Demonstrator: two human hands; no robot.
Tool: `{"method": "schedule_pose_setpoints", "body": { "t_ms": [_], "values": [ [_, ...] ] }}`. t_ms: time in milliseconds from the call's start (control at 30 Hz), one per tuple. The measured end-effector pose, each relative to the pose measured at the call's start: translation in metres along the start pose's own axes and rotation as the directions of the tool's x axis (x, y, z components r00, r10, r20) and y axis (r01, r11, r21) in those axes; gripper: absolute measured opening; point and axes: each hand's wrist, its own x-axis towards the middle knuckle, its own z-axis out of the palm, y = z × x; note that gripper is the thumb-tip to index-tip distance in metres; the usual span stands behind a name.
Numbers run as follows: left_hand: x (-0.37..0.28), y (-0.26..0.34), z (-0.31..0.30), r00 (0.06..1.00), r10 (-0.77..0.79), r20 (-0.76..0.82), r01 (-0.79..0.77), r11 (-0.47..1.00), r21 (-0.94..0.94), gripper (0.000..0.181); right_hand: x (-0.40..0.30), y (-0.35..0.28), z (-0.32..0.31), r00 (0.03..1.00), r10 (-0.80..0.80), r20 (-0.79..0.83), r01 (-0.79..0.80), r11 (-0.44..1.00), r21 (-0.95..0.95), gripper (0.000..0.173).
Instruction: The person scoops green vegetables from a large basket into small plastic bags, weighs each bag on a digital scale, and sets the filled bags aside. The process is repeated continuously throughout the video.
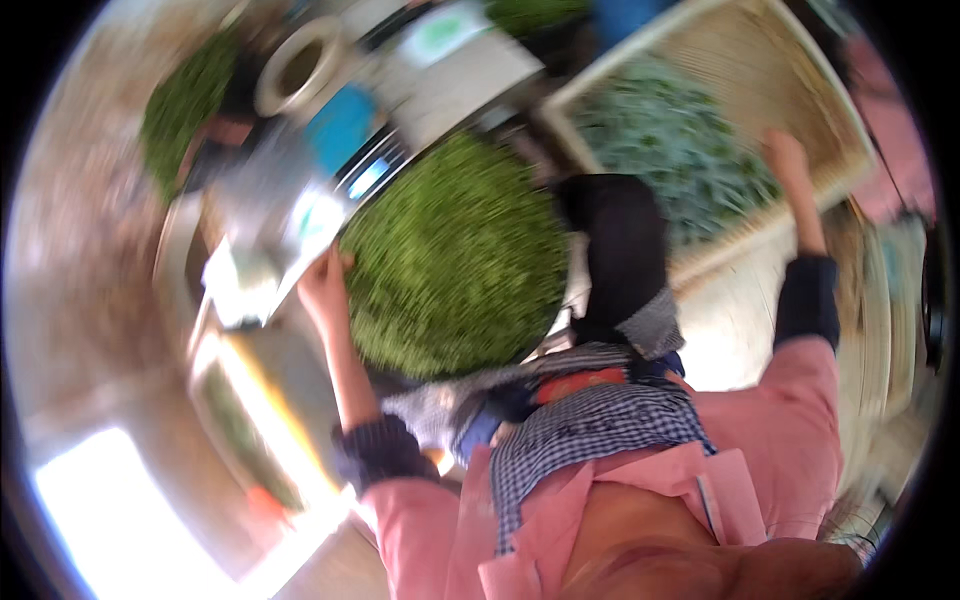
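Observation:
A large round heap of fine green leaves [457, 262], much like loose tea, sits in front of my lap. At the heap's left side, my left hand [326, 289] is by the edge of a pale work surface [289, 289]; blur hides whether its fingers grip anything. To the right stands a shallow cream-coloured tray [814, 56] holding a pile of silvery-green pieces [667, 146], possibly small packets. My right hand [787, 161] reaches over this tray beside the pile. Its fingertips are blurred, so a hold on something cannot be made out.
A device with a lit display [367, 178], perhaps a scale, stands beyond the heap near a blue object [341, 127]. Further off are a round pale container [298, 67] and another green heap [187, 112]. A person's pink sleeve [889, 142] shows at far right.

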Motion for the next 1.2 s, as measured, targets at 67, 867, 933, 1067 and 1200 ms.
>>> {"method": "schedule_pose_setpoints", "body": {
  "t_ms": [67,867,933,1067,1200],
  "values": [
    [0.019,-0.06,-0.03,0.978,-0.021,-0.206,-0.003,0.994,-0.112,0.026,0.012,-0.092,-0.047,0.992,-0.125,-0.021,0.126,0.963,0.237,0.011],
    [0.091,-0.102,0.042,0.994,-0.106,-0.012,0.091,0.782,0.617,0.016,-0.022,-0.432,-0.164,0.648,-0.753,-0.117,0.698,0.526,0.486,0.013],
    [0.095,-0.091,0.037,0.983,-0.174,-0.052,0.169,0.774,0.61,0.016,-0.027,-0.442,-0.166,0.641,-0.756,-0.132,0.704,0.511,0.494,0.013],
    [0.1,-0.103,0.019,0.967,-0.253,0.035,0.205,0.848,0.488,0.021,-0.034,-0.47,-0.177,0.6,-0.782,-0.17,0.727,0.444,0.523,0.013],
    [0.1,-0.117,0.02,0.98,-0.197,-0.003,0.182,0.896,0.406,0.019,-0.04,-0.499,-0.187,0.538,-0.821,-0.19,0.753,0.367,0.546,0.012]
  ]
}}
